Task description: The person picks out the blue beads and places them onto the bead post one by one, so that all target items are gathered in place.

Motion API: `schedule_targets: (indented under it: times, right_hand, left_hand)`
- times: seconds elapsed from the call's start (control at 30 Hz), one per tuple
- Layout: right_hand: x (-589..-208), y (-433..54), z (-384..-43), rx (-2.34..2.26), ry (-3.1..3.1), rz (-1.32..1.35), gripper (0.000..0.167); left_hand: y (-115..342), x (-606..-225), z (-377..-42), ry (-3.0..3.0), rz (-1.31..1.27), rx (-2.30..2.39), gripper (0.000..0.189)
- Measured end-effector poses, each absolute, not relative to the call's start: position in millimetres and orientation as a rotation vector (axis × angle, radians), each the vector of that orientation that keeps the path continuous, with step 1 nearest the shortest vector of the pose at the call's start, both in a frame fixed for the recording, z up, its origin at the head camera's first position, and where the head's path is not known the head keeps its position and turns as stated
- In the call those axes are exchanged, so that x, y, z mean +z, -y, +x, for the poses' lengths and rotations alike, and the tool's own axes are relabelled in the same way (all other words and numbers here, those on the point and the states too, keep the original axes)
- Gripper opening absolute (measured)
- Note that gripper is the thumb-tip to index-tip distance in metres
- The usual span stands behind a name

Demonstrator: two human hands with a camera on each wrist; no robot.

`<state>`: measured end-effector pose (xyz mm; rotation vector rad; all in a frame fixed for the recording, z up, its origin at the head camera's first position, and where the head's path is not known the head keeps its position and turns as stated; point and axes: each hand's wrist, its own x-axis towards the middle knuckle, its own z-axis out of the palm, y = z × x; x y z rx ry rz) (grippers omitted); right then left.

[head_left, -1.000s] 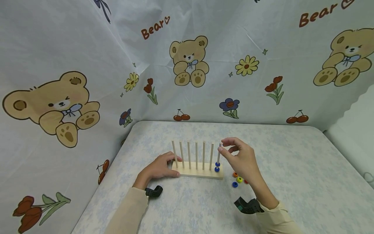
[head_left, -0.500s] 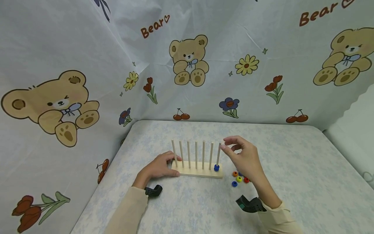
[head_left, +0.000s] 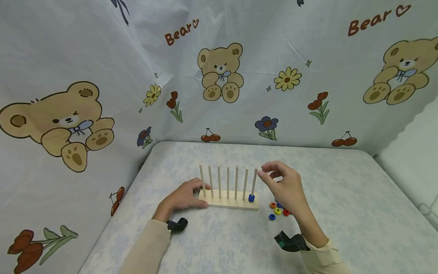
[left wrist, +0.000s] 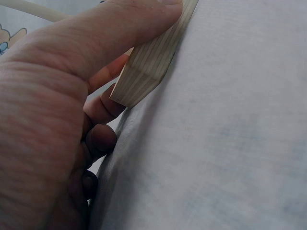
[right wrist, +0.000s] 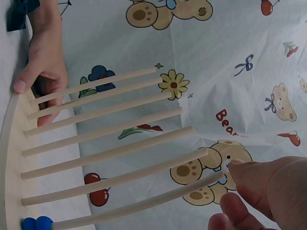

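A pale wooden peg board [head_left: 227, 203] with a row of several upright pegs stands on the table. My left hand [head_left: 186, 195] grips its left end, thumb along the front edge and fingers behind; the left wrist view shows the thumb [left wrist: 144, 19] on the base's side. Blue beads [head_left: 251, 198] sit stacked at the foot of the rightmost peg [right wrist: 139, 207]. Beside that peg's top is my right hand [head_left: 283, 184], its thumb and fingers loosely bent and apart, nothing between them.
Several loose beads lie right of the board, partly hidden by the right hand: an orange bead [head_left: 273, 205], a yellow bead [head_left: 277, 211], a red bead [head_left: 286, 212] and a blue bead [head_left: 272, 217]. A bear-print cloth [head_left: 171, 76] hangs behind the table [head_left: 219, 243].
The upper blue bead has slid down the rightmost peg onto the one below. My right hand has drawn slightly right of the peg's top. The left hand keeps its hold.
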<state>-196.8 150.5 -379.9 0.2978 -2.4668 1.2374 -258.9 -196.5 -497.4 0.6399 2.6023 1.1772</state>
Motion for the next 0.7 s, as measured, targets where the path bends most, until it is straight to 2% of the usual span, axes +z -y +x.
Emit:
schedule_targets:
  times: [0.7]
  right_hand:
    - [-387.2,-169.8,-190.7,1.092,2.526,0.315,0.019]
  left_hand:
    - [197.5,-496.6,-257.1,-2.594,0.636,1.196,0.053]
